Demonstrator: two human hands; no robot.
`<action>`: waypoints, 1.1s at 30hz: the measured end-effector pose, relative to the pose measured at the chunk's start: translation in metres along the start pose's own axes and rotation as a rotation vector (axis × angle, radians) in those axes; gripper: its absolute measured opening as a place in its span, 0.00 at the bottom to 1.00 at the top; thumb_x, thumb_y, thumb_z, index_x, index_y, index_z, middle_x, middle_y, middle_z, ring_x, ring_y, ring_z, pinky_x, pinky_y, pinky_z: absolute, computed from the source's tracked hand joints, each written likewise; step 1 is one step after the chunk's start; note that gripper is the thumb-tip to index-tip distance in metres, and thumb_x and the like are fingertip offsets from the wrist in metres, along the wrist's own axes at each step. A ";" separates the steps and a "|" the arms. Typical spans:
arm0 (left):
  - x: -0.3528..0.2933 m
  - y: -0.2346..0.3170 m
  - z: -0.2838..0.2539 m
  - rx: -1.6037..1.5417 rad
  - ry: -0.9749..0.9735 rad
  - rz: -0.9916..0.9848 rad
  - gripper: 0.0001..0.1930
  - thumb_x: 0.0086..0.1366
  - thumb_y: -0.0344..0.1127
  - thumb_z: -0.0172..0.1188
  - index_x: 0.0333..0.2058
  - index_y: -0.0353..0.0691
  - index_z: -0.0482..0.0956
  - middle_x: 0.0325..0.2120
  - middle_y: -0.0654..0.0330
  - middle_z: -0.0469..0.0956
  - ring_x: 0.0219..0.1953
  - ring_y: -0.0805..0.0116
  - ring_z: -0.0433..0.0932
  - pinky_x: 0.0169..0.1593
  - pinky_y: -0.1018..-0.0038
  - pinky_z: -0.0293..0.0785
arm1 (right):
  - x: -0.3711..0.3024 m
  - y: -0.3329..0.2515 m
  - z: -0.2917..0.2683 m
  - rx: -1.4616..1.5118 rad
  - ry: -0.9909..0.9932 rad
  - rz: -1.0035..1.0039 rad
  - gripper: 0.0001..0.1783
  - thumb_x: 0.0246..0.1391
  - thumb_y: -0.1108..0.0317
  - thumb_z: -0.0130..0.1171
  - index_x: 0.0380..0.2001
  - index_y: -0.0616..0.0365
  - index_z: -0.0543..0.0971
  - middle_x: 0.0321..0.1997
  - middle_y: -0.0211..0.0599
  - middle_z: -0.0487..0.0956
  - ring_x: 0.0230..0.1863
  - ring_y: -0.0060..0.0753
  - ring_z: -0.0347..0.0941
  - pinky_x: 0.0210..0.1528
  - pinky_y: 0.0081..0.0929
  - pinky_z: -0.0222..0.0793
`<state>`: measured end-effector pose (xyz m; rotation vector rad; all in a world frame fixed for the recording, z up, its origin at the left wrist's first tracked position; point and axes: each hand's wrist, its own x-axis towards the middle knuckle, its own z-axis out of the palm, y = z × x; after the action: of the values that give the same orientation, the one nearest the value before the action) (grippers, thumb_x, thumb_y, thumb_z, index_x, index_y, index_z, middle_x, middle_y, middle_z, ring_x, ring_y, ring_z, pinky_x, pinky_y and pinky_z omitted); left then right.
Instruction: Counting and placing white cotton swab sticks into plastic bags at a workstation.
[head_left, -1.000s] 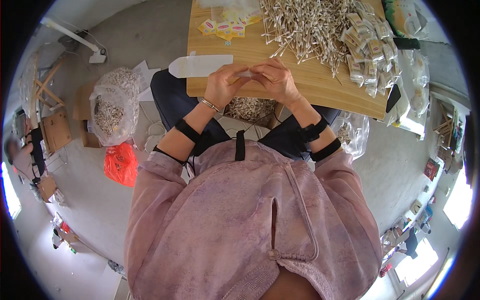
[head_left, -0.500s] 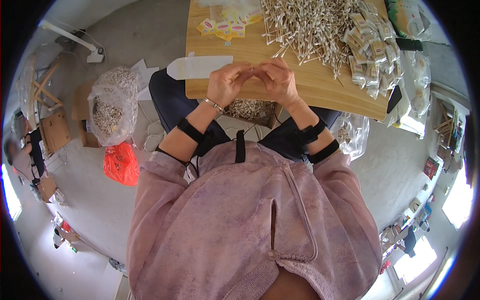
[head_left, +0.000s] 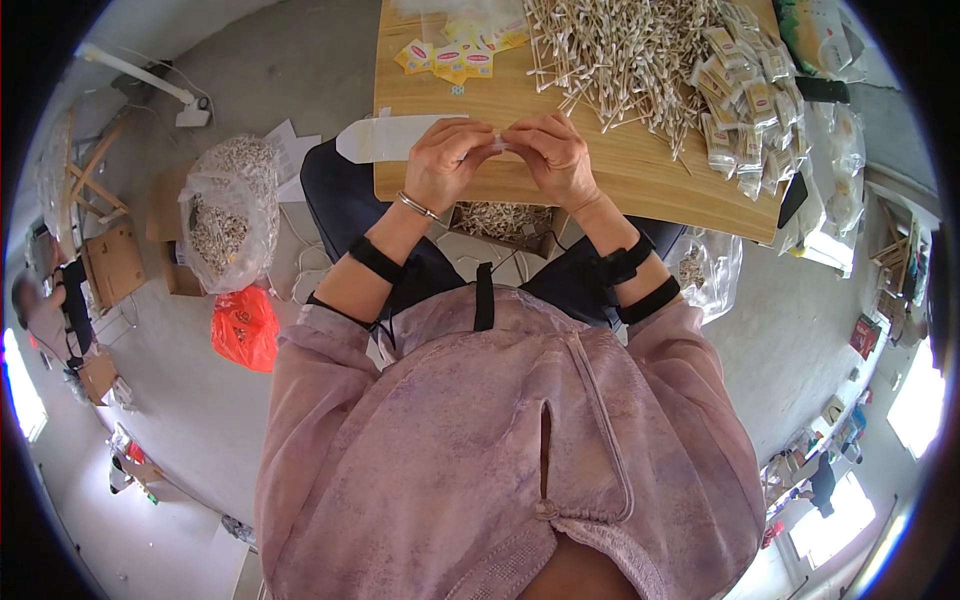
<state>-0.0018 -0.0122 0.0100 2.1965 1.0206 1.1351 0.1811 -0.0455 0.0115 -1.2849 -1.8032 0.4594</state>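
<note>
Small whitish piece (head_left: 499, 144) between both hands (head_left: 441, 163)

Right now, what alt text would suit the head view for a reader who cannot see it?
A person's left hand and right hand are close together over a wooden table, pinching a whitish item too small to identify. Beyond them lie loose cotton swabs, with small packets to the right and yellow slips to the left; a white strip lies by the left hand.

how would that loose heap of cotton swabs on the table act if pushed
The swab heap would probably scatter, its thin sticks lying loose. Each stick looks light, being slender. Criss-crossed ones may drag neighbours along.
</note>
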 end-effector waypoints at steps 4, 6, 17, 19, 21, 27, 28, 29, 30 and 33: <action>-0.002 0.003 0.003 0.044 0.018 0.017 0.11 0.44 0.25 0.70 0.28 0.40 0.80 0.31 0.60 0.82 0.37 0.64 0.80 0.39 0.73 0.78 | -0.002 -0.002 0.002 -0.013 0.012 0.006 0.11 0.39 0.76 0.65 0.30 0.51 0.83 0.32 0.28 0.79 0.34 0.36 0.71 0.37 0.28 0.70; 0.000 0.003 0.005 0.004 0.060 -0.028 0.11 0.45 0.24 0.70 0.29 0.40 0.80 0.31 0.60 0.82 0.36 0.63 0.80 0.39 0.73 0.78 | 0.000 -0.001 0.003 0.008 0.016 0.041 0.09 0.39 0.76 0.65 0.28 0.52 0.82 0.31 0.28 0.79 0.33 0.36 0.70 0.37 0.29 0.70; -0.001 -0.011 0.006 -0.700 -0.170 -0.629 0.05 0.59 0.26 0.62 0.33 0.32 0.77 0.38 0.56 0.80 0.39 0.75 0.77 0.43 0.80 0.75 | 0.000 0.009 0.007 0.333 -0.040 0.311 0.06 0.43 0.73 0.64 0.28 0.57 0.78 0.34 0.35 0.78 0.43 0.39 0.69 0.46 0.31 0.65; -0.001 -0.011 0.008 -0.760 -0.177 -0.663 0.05 0.60 0.25 0.61 0.34 0.31 0.76 0.39 0.55 0.80 0.39 0.75 0.76 0.44 0.80 0.74 | -0.002 0.012 0.010 0.409 -0.049 0.371 0.05 0.44 0.73 0.63 0.27 0.57 0.78 0.34 0.36 0.77 0.44 0.38 0.69 0.48 0.31 0.64; -0.002 -0.012 0.010 -0.948 -0.131 -0.738 0.07 0.60 0.28 0.62 0.34 0.32 0.76 0.35 0.58 0.80 0.37 0.78 0.75 0.42 0.82 0.72 | -0.003 0.014 0.014 0.602 -0.038 0.481 0.03 0.46 0.73 0.60 0.27 0.59 0.78 0.34 0.36 0.77 0.44 0.34 0.69 0.49 0.28 0.63; -0.005 -0.016 0.014 -0.956 -0.115 -0.812 0.05 0.62 0.29 0.59 0.33 0.34 0.74 0.30 0.66 0.76 0.33 0.82 0.72 0.37 0.83 0.68 | 0.002 0.010 0.016 0.786 -0.007 0.615 0.02 0.46 0.76 0.58 0.27 0.60 0.78 0.32 0.34 0.76 0.41 0.28 0.70 0.45 0.25 0.66; -0.007 -0.018 0.015 -0.956 -0.114 -0.812 0.05 0.62 0.29 0.59 0.33 0.34 0.74 0.30 0.66 0.76 0.33 0.82 0.72 0.37 0.83 0.68 | 0.001 0.011 0.016 0.786 -0.008 0.614 0.02 0.46 0.76 0.58 0.27 0.60 0.78 0.32 0.34 0.76 0.41 0.28 0.70 0.45 0.25 0.66; -0.008 -0.020 0.015 -0.951 -0.135 -0.799 0.06 0.62 0.30 0.59 0.35 0.33 0.75 0.31 0.65 0.77 0.34 0.81 0.72 0.39 0.83 0.68 | 0.000 0.013 0.016 0.791 -0.017 0.607 0.02 0.46 0.76 0.58 0.27 0.60 0.78 0.32 0.34 0.76 0.40 0.28 0.70 0.43 0.24 0.66; -0.007 -0.020 0.015 -0.947 -0.158 -0.783 0.08 0.63 0.30 0.59 0.37 0.32 0.75 0.31 0.65 0.77 0.35 0.81 0.72 0.40 0.83 0.68 | -0.001 0.014 0.016 0.793 -0.022 0.600 0.02 0.47 0.75 0.59 0.27 0.60 0.78 0.32 0.33 0.76 0.39 0.28 0.71 0.42 0.23 0.66; -0.003 -0.017 0.013 -0.907 -0.149 -0.722 0.08 0.63 0.30 0.58 0.40 0.33 0.76 0.34 0.65 0.78 0.37 0.81 0.73 0.42 0.82 0.70 | 0.001 0.016 0.016 0.631 -0.032 0.461 0.04 0.46 0.75 0.61 0.29 0.59 0.79 0.33 0.33 0.77 0.36 0.32 0.72 0.41 0.24 0.67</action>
<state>0.0011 -0.0054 -0.0099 1.0459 0.8655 0.8197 0.1780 -0.0356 -0.0087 -1.2173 -1.2131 1.1985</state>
